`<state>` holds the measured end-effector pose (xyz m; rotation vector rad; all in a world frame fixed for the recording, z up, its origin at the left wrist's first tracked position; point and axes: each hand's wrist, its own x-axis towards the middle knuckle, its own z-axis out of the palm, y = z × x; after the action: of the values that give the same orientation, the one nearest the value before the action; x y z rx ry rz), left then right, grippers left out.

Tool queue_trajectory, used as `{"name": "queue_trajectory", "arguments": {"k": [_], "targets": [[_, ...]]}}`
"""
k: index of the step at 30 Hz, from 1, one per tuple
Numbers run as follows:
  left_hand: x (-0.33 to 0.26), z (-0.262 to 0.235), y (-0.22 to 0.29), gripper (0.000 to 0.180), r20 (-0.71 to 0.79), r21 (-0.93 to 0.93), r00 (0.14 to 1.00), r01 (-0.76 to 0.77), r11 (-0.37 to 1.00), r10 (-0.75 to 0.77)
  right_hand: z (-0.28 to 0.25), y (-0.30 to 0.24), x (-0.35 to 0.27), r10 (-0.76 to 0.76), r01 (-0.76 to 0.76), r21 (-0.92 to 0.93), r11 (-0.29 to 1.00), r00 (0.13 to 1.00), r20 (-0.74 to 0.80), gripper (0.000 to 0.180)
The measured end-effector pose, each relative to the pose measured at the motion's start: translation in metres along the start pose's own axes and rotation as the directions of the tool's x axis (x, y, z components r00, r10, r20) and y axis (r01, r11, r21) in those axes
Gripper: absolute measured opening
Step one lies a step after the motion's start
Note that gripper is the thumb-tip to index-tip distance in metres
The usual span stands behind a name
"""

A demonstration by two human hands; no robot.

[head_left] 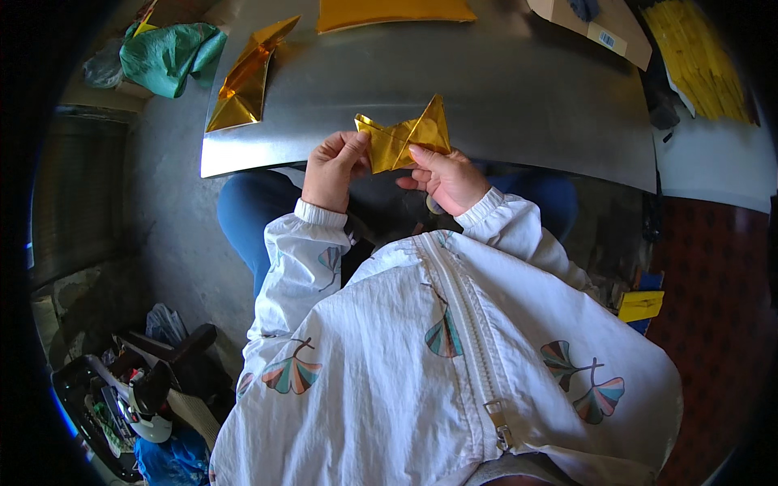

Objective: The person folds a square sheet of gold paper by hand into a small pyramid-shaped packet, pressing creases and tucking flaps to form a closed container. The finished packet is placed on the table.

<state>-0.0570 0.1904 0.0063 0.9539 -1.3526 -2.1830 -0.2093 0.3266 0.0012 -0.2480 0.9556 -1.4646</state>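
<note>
A folded piece of shiny gold foil paper (pixel 391 144) is held between my two hands over the near edge of the metal table. My left hand (pixel 332 166) pinches its left end between thumb and fingers. On its right side my right hand (pixel 447 176) grips it, the thumb pressed on the front and some fingers hidden behind. A pointed flap rises at the paper's upper right. Another folded gold paper piece (pixel 250 79), longer and with pointed ends, lies on the table to the left.
The grey metal table (pixel 519 97) spans the front. At its far side lie a gold sheet stack (pixel 397 11) and an open cardboard box (pixel 604 28). Yellow strips (pixel 698 61) lie at right, a green bag (pixel 172 58) at far left. A cluttered black crate (pixel 97 405) stands lower left.
</note>
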Motion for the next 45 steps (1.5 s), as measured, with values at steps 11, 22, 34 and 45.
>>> {"name": "queue_trajectory", "arguments": {"k": [11,22,34,45], "targets": [[-0.006,0.004,0.015,0.021,0.003,0.222,1.000,-0.022,0.975,0.022,-0.003,0.000,0.002,-0.045,0.039,-0.100,0.994,0.997,-0.064,0.033],[0.005,0.020,0.002,0.021,-0.155,0.239,0.977,-0.106,0.965,0.146,-0.007,0.012,0.006,-0.115,0.095,-0.114,0.989,0.975,-0.189,0.031],[0.006,0.030,-0.005,0.030,0.024,0.232,0.998,0.045,0.972,-0.052,0.002,-0.001,0.015,-0.171,0.110,-0.207,0.972,0.939,-0.300,0.026],[0.006,0.032,-0.009,0.020,-0.006,0.198,1.000,-0.007,0.980,0.008,-0.007,-0.003,0.010,-0.094,0.063,-0.138,0.988,0.967,-0.236,0.024]]}}
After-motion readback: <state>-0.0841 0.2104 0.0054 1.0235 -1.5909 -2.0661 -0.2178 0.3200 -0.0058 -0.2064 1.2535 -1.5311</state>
